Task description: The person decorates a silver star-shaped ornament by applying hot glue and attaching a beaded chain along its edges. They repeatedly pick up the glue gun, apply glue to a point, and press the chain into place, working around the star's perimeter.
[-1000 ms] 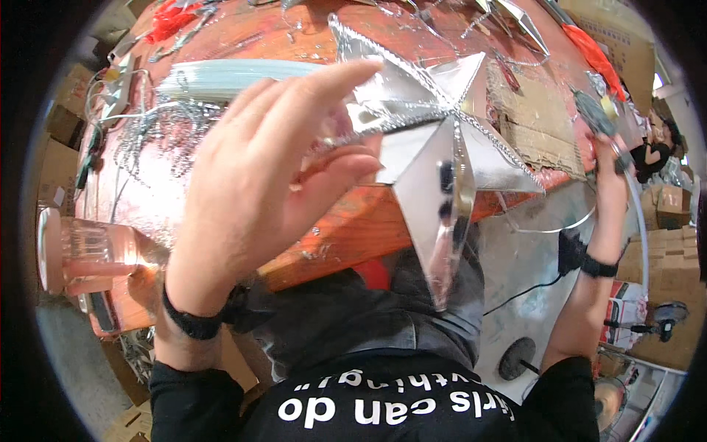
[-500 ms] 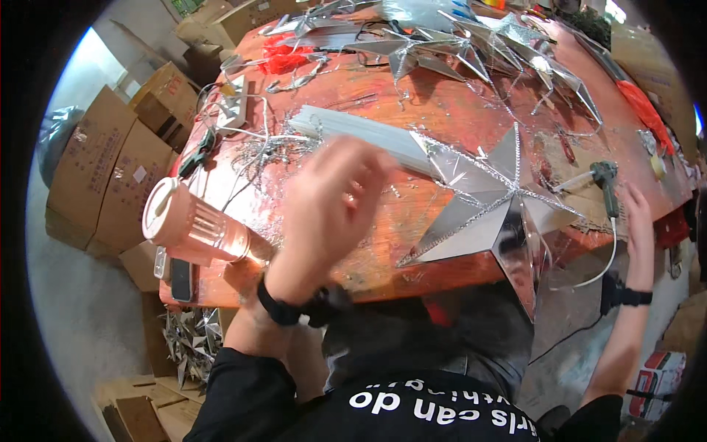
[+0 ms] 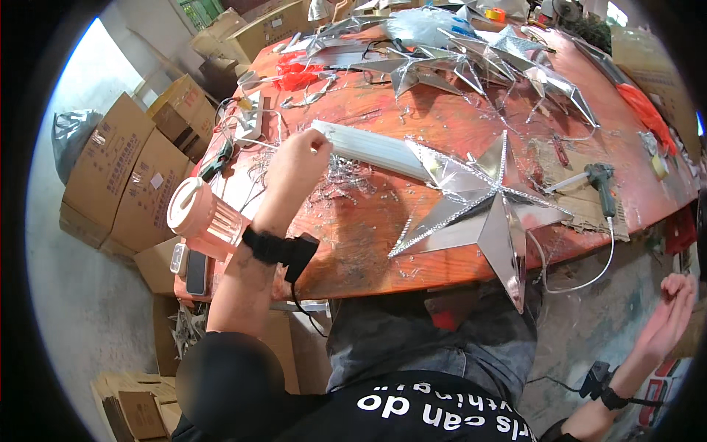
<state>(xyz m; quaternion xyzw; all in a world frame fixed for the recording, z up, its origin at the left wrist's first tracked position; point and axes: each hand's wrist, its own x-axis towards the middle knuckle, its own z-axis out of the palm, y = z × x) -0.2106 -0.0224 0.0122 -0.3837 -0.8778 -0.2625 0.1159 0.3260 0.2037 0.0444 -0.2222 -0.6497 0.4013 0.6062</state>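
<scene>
A large silver star (image 3: 482,202) with tinsel-like trim along its ridges lies near the table's front edge, one point jutting past it. My left hand (image 3: 294,168) is closed above the table, its fingers curled by the near-left end of a bundle of pale strips (image 3: 375,151). Whatever those fingers hold, if anything, is hidden. Loose silver trim (image 3: 346,180) is heaped beside that hand. Off the table at the right, my right hand (image 3: 669,317) is held away from everything with fingers extended and slightly bent. A green glue gun (image 3: 602,184) rests on cardboard right of the star.
A pink cup (image 3: 199,210) and a phone (image 3: 197,272) stand at the left edge near a power strip (image 3: 249,116). More silver stars (image 3: 416,72) lie at the back. Cardboard boxes (image 3: 110,177) fill the left floor. The gun's white cord (image 3: 582,286) hangs past the front edge.
My left hand has moved left and away from me, toward the strips' end. My right hand has dropped from beside the glue gun, out to the right and nearer me.
</scene>
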